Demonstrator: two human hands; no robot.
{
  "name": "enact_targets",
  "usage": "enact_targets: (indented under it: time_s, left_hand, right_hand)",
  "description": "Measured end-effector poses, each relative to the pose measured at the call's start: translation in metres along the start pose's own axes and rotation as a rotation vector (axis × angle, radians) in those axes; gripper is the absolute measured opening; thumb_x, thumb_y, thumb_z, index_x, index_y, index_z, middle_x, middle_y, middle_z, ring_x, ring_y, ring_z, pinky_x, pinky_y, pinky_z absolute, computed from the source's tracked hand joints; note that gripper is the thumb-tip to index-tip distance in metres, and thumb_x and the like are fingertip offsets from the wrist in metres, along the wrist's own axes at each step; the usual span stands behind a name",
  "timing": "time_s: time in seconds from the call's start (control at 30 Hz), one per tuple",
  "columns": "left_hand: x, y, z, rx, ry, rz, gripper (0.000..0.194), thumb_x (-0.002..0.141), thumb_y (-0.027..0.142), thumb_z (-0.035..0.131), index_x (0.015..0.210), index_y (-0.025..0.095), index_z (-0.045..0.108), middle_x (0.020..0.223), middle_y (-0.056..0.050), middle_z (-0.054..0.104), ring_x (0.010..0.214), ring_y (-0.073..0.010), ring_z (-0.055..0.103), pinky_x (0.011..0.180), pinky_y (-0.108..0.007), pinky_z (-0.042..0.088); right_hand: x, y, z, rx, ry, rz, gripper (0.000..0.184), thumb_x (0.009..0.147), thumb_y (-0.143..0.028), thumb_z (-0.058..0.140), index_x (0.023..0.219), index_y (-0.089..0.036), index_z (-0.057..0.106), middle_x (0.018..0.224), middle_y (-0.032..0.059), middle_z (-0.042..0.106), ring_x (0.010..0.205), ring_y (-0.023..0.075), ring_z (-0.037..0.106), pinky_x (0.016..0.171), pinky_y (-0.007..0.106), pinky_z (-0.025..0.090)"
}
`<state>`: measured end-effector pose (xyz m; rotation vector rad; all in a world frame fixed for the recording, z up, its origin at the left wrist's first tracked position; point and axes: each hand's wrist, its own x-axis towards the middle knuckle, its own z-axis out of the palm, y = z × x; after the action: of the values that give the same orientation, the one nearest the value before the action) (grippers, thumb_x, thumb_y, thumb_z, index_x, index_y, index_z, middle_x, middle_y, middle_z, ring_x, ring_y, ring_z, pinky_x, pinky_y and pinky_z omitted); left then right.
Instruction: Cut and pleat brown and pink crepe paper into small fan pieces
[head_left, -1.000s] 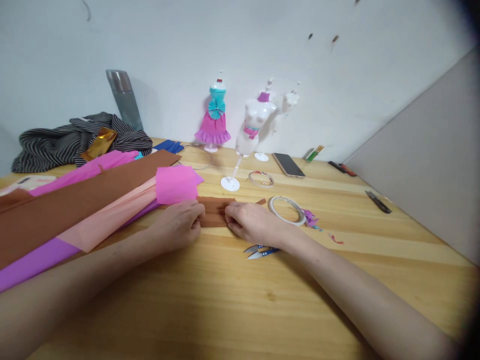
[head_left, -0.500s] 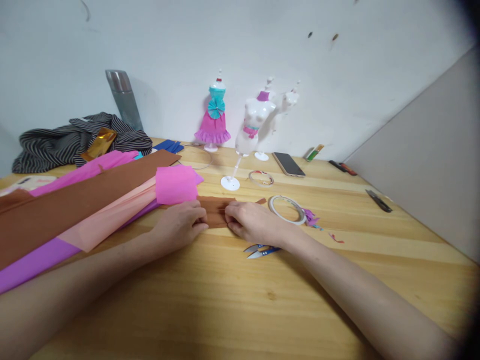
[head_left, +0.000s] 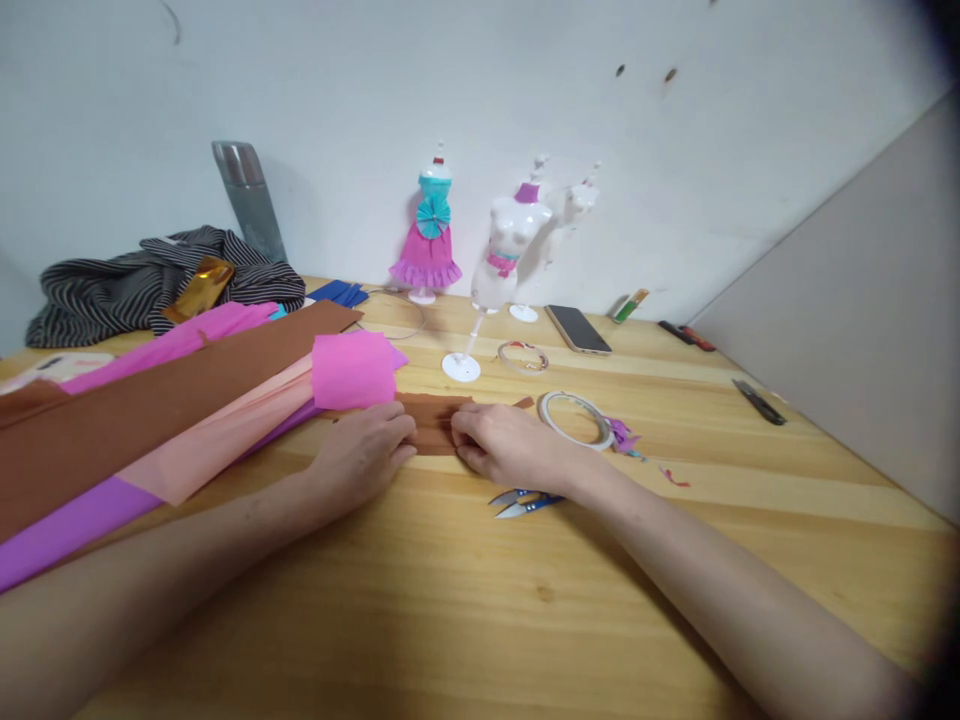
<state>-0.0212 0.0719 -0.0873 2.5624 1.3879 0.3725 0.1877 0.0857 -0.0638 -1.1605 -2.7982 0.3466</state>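
A small piece of brown crepe paper (head_left: 431,425) lies flat on the wooden table, with fold lines running along it. My left hand (head_left: 367,445) pinches its left end, fingers curled together. At the right part of the same piece, my right hand (head_left: 499,440) has its fingers closed on the paper. A narrow brown strip end (head_left: 523,404) pokes out beyond the right hand. Blue thread snips (head_left: 525,502) lie just below the right wrist. Behind the left hand sits a pink paper square (head_left: 352,370).
Long brown, peach and purple paper sheets (head_left: 172,390) cover the left side. Small white mannequins (head_left: 517,225) stand at the back, one in a pink skirt (head_left: 425,255). A tape roll (head_left: 551,425), phone (head_left: 577,328) and cutter knife (head_left: 759,402) lie to the right.
Almost nothing differs. Both hands keep their grip on the brown paper, and the left hand's fingers have shifted very slightly.
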Motion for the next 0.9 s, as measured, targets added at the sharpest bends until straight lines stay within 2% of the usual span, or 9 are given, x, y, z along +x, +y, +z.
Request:
enact_targets:
  time_s: [0.23, 0.37, 0.63, 0.9]
  left_hand:
    - [0.001, -0.004, 0.003, 0.008, 0.032, 0.035, 0.023, 0.088, 0.023, 0.047, 0.079, 0.018, 0.067, 0.085, -0.004, 0.061, 0.081, -0.0166, 0.057, 0.071, -0.028, 0.04]
    - [0.0, -0.005, 0.007, 0.033, 0.065, 0.036, 0.025, 0.089, 0.025, 0.045, 0.075, 0.016, 0.065, 0.083, -0.004, 0.061, 0.078, -0.0156, 0.056, 0.067, -0.027, 0.039]
    - [-0.001, -0.005, 0.011, 0.157, 0.053, 0.064, 0.024, 0.091, 0.024, 0.039, 0.078, 0.016, 0.058, 0.085, -0.004, 0.058, 0.076, -0.0164, 0.055, 0.065, -0.028, 0.039]
    - [-0.001, -0.005, 0.011, 0.163, 0.058, 0.071, 0.026, 0.091, 0.025, 0.038, 0.077, 0.016, 0.058, 0.085, -0.004, 0.058, 0.075, -0.0153, 0.054, 0.065, -0.027, 0.039]
  right_hand:
    - [0.0, 0.0, -0.001, 0.023, -0.006, 0.01, 0.011, 0.076, -0.006, 0.046, 0.072, -0.016, 0.052, 0.071, 0.0023, 0.056, 0.063, 0.0113, 0.046, 0.055, 0.024, 0.026]
    - [0.001, 0.0, -0.001, 0.039, -0.004, 0.015, 0.012, 0.075, -0.005, 0.046, 0.071, -0.015, 0.052, 0.069, 0.002, 0.056, 0.061, 0.0108, 0.046, 0.054, 0.023, 0.026]
    - [-0.001, 0.001, -0.003, 0.069, -0.002, 0.0, 0.01, 0.072, -0.007, 0.048, 0.071, -0.017, 0.051, 0.071, 0.002, 0.057, 0.064, 0.0117, 0.049, 0.057, 0.022, 0.03]
    - [0.001, 0.002, -0.002, 0.105, -0.021, 0.008, 0.012, 0.072, -0.005, 0.048, 0.071, -0.016, 0.051, 0.07, 0.0017, 0.057, 0.063, 0.0115, 0.048, 0.057, 0.022, 0.031]
